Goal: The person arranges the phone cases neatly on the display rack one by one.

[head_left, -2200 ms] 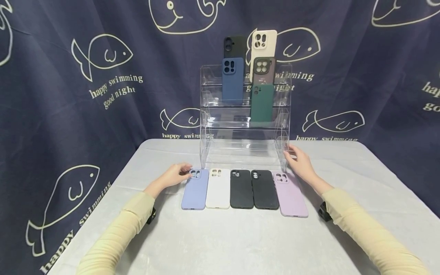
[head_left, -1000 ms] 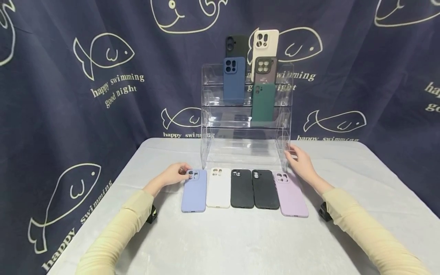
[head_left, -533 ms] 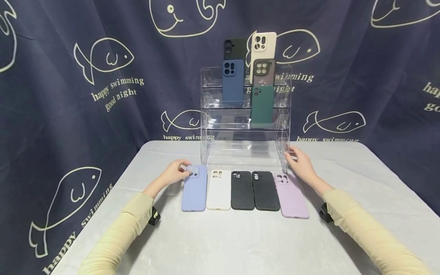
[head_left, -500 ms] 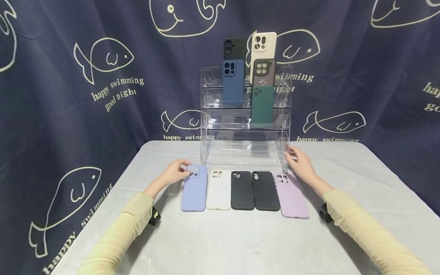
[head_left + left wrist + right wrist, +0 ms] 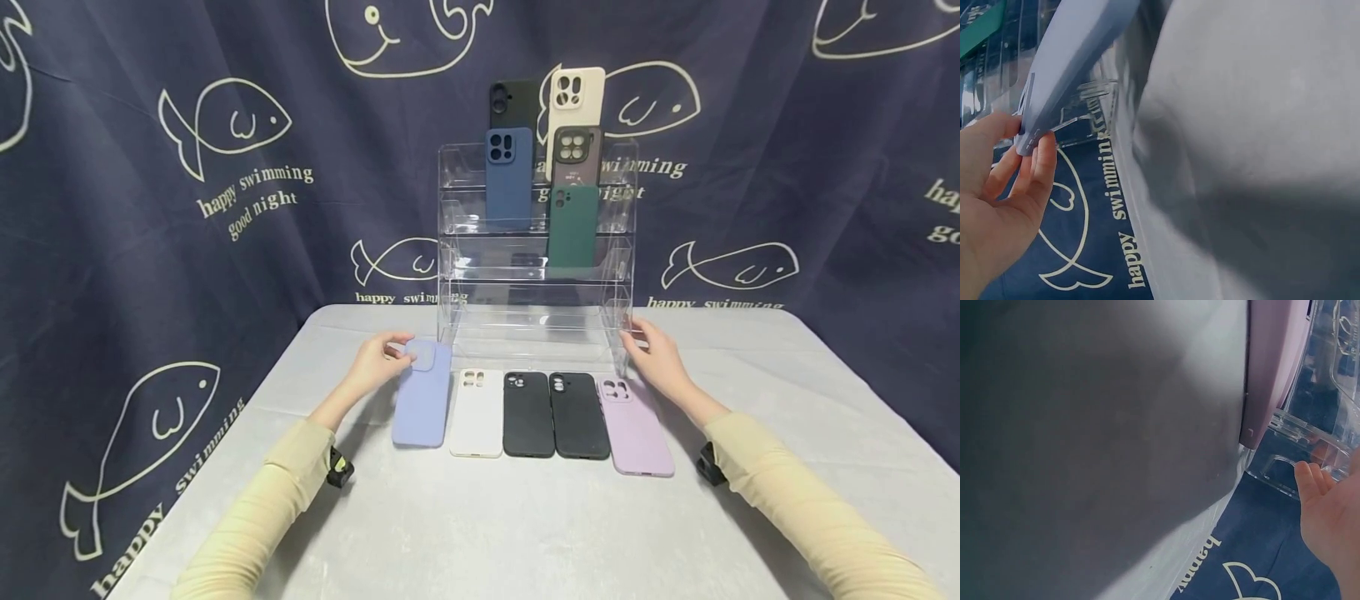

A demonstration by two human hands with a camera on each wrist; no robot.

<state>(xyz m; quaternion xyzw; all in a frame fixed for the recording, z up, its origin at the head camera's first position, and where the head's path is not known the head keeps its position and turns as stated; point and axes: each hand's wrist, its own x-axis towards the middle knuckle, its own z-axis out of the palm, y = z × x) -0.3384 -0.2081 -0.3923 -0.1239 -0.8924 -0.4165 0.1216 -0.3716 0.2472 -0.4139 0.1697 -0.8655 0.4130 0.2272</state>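
My left hand (image 5: 378,360) pinches a periwinkle phone case (image 5: 422,400) at its top end, thumb on the near face and fingers behind. The case is tilted, its camera end raised off the table. In the left wrist view, the thumb and fingers clasp the case's (image 5: 1075,56) end. My right hand (image 5: 654,354) holds the right side edge of a clear tiered display rack (image 5: 525,342); a fingertip shows through the clear plastic in the right wrist view. Close by it lies a lilac phone case (image 5: 637,429).
A white case (image 5: 477,417) and two black cases, the left one (image 5: 527,417) and the right one (image 5: 580,417), lie in a row before the rack. On its upper tiers stand a blue case (image 5: 508,187), a green case (image 5: 573,229) and several others. A patterned curtain (image 5: 247,275) hangs behind.
My left hand has taken hold of the periwinkle case's top end and raised it, moving it slightly back toward the rack. The right hand stays at the rack's side.
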